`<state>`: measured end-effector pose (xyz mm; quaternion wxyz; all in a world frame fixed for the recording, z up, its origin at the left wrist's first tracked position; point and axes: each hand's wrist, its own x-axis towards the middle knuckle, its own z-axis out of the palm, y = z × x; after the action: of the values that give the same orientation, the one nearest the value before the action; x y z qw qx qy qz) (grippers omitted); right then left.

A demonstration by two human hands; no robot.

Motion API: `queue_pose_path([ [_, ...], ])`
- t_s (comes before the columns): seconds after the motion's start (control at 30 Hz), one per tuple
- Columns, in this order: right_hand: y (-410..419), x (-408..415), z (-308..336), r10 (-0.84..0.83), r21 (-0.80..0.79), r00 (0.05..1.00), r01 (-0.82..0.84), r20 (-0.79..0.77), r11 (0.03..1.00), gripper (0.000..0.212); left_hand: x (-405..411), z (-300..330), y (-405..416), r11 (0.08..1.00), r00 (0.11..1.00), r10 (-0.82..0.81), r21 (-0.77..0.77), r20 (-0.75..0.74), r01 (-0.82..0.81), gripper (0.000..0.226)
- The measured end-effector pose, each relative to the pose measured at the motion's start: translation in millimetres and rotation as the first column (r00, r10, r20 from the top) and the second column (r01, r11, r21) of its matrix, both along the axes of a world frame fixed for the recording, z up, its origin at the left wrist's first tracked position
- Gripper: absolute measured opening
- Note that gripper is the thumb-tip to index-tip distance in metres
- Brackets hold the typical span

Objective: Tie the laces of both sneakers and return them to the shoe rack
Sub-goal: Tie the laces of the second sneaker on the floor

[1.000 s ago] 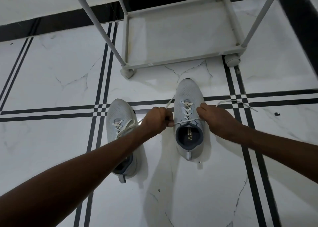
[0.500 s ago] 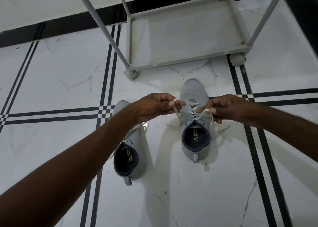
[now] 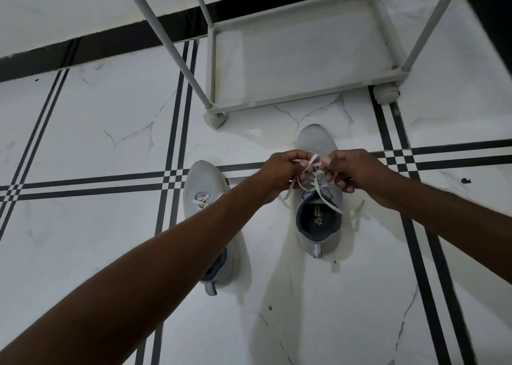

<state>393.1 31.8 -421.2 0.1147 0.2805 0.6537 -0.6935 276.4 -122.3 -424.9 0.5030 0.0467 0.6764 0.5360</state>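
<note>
Two light grey sneakers stand on the marble floor, toes pointing at the rack. Over the tongue of the right sneaker (image 3: pixel 318 226) my left hand (image 3: pixel 281 173) and my right hand (image 3: pixel 347 169) meet, each pinching a strand of its white lace (image 3: pixel 313 161). The strands cross between my fingers, and loose ends trail down over the shoe's dark opening. The left sneaker (image 3: pixel 201 187) lies partly under my left forearm; its white lace (image 3: pixel 201 199) looks loose. The white shoe rack (image 3: pixel 302 98) stands just beyond the shoes, its bottom shelf bare.
White rack poles (image 3: pixel 171 46) rise at a slant on the left and right of the shelf, with feet (image 3: pixel 386 94) on the floor. A black skirting band runs along the wall behind. Black stripes cross the white floor tiles.
My hands lifted from the sides of the right sneaker and came together above its tongue, pulling the lace ends up and crossing them. The camera shifted slightly.
</note>
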Motion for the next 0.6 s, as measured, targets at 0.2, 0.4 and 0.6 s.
queue_pose_path([
  [0.2, 4, 2, 6, 0.122, 0.452, 0.991, -0.085, -0.053, 0.888, 0.023, -3, 5, -2, 0.999, 0.999, -0.018, 0.032, -0.034, 0.019, 0.030],
  [0.4, 34, 8, 38, 0.170, 0.501, 0.983, -0.112, -0.070, 0.858, 0.024, -4, 1, -8, 0.996, 0.998, -0.055, 0.063, -0.039, 0.057, 0.028],
  [0.6, 9, 7, -1, 0.453, 0.736, 0.883, -0.389, 0.125, 0.554, 0.029, -3, 2, -5, 0.997, 0.992, -0.064, 0.045, -0.109, 0.069, 0.026],
])
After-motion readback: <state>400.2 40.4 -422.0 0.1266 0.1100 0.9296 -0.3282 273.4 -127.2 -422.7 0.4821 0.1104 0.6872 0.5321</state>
